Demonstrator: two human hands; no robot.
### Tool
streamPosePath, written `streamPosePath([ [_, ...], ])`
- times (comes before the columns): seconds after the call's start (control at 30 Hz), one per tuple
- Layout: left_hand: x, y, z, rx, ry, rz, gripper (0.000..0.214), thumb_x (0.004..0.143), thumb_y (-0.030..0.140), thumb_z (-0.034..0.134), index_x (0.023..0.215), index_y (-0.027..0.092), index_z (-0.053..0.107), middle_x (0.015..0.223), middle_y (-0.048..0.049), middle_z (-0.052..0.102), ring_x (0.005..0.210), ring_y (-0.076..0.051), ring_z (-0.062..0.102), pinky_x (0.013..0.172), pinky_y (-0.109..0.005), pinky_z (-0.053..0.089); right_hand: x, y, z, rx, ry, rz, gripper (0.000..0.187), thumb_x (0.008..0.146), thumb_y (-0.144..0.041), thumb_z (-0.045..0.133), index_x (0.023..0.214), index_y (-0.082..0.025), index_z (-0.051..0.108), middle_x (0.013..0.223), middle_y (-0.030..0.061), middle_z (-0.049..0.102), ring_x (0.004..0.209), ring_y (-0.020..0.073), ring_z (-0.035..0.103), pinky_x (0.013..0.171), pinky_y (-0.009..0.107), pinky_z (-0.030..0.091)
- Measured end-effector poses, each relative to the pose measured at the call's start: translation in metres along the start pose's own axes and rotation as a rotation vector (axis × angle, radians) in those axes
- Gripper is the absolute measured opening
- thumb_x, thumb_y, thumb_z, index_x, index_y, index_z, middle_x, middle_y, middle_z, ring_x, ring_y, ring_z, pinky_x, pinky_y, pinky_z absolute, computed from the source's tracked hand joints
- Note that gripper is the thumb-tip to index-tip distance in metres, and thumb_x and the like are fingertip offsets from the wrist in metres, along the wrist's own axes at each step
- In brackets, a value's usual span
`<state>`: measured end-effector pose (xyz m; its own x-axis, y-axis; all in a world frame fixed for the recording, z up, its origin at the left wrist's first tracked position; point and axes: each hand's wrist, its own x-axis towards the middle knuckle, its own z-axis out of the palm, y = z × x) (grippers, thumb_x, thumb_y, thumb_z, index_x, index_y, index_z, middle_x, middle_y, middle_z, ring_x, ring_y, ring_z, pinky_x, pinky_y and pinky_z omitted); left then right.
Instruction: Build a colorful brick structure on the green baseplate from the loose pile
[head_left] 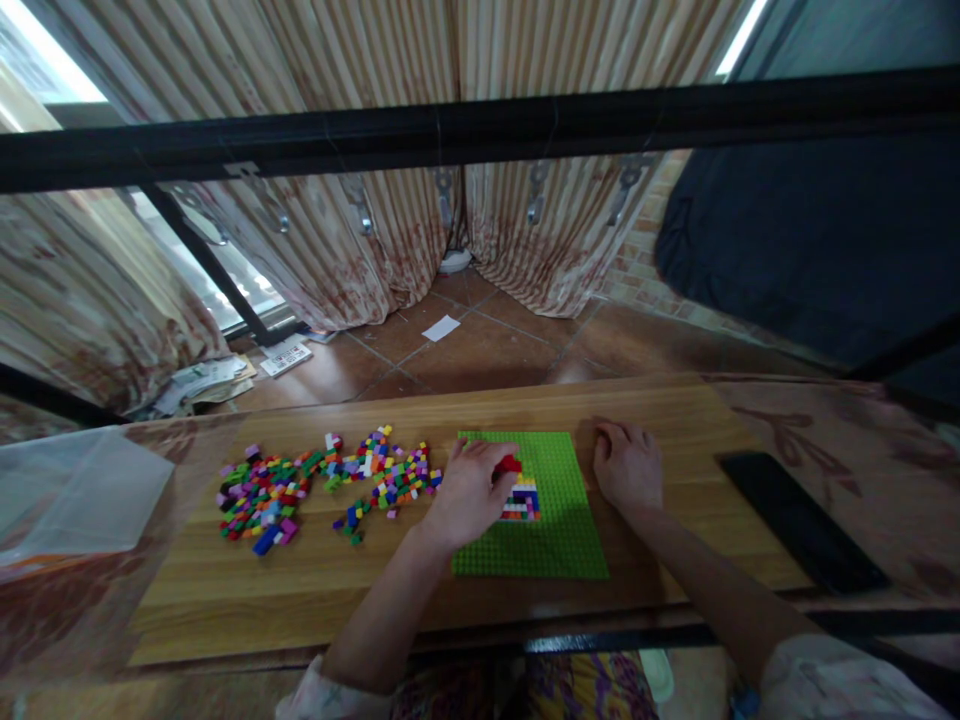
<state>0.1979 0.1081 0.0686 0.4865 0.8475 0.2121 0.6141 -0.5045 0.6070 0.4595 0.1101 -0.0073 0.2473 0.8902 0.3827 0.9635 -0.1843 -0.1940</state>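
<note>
My left hand (466,492) reaches over the green baseplate (566,530), its thumb and fingers closed around a red brick (510,464) at the far end of a small multicoloured block build (525,500). Rows of yellow, white, blue and other colours show in that build, and my left hand covers part of it. To the right of the baseplate, my right hand (628,466) rests on the wooden board with its fingers curled in. Nothing shows in it.
Loose coloured bricks (262,495) lie spread to the left of the baseplate, with more bricks (394,470) nearer to it. A clear plastic bin (90,495) stands far left. A black phone-like slab (802,520) lies at right. A dark metal bar (480,135) crosses beyond the board.
</note>
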Motion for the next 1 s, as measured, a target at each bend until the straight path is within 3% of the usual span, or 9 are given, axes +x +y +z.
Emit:
streamPosePath([
  [0.17, -0.009, -0.01, -0.012, -0.038, 0.034, -0.043, 0.03, 0.083, 0.018, 0.056, 0.113, 0.024, 0.06, 0.11, -0.002, 0.069, 0.104, -0.018, 0.06, 0.1, -0.041, 0.039, 0.0, 0.0, 0.0, -0.014, -0.006, 0.007, 0.03, 0.089, -0.026, 0.04, 0.105, -0.017, 0.064, 0.106, 0.012, 0.061, 0.096, 0.0253, 0.048, 0.08, 0.036, 0.034],
  [0.37, -0.012, -0.008, -0.012, -0.038, 0.048, -0.016, 0.029, 0.083, 0.019, 0.057, 0.112, 0.024, 0.061, 0.109, -0.0019, 0.069, 0.103, -0.019, 0.06, 0.099, -0.041, 0.04, 0.0, 0.0, 0.0, -0.005, 0.013, -0.013, 0.03, 0.089, -0.025, 0.039, 0.105, -0.017, 0.064, 0.105, 0.012, 0.061, 0.095, 0.0251, 0.048, 0.079, 0.036, 0.034],
  [0.53, -0.036, -0.009, -0.013, -0.016, 0.112, -0.007, 0.026, 0.086, 0.023, 0.057, 0.111, 0.024, 0.06, 0.107, -0.0031, 0.07, 0.102, -0.02, 0.061, 0.103, -0.046, 0.038, 0.0, 0.001, 0.0, -0.016, 0.019, -0.005, 0.032, 0.088, -0.026, 0.039, 0.105, -0.016, 0.065, 0.106, 0.0128, 0.062, 0.094, 0.0261, 0.049, 0.079, 0.038, 0.035],
  [0.7, -0.055, -0.012, -0.008, -0.086, 0.207, -0.051, 0.021, 0.088, 0.02, 0.053, 0.106, 0.024, 0.063, 0.106, -0.0048, 0.069, 0.102, -0.018, 0.063, 0.093, -0.037, 0.051, 0.0, 0.002, 0.0, 0.002, -0.001, -0.004, 0.032, 0.087, -0.025, 0.04, 0.107, -0.016, 0.064, 0.106, 0.0138, 0.062, 0.095, 0.0269, 0.049, 0.08, 0.039, 0.035],
  [1.0, -0.053, -0.014, 0.002, -0.097, 0.253, -0.015, 0.021, 0.089, 0.021, 0.053, 0.105, 0.023, 0.067, 0.107, -0.0064, 0.065, 0.098, -0.015, 0.063, 0.086, -0.03, 0.055, 0.001, 0.002, -0.001, -0.009, -0.004, 0.001, 0.032, 0.088, -0.025, 0.04, 0.106, -0.016, 0.064, 0.105, 0.0134, 0.062, 0.096, 0.0265, 0.049, 0.08, 0.038, 0.035],
])
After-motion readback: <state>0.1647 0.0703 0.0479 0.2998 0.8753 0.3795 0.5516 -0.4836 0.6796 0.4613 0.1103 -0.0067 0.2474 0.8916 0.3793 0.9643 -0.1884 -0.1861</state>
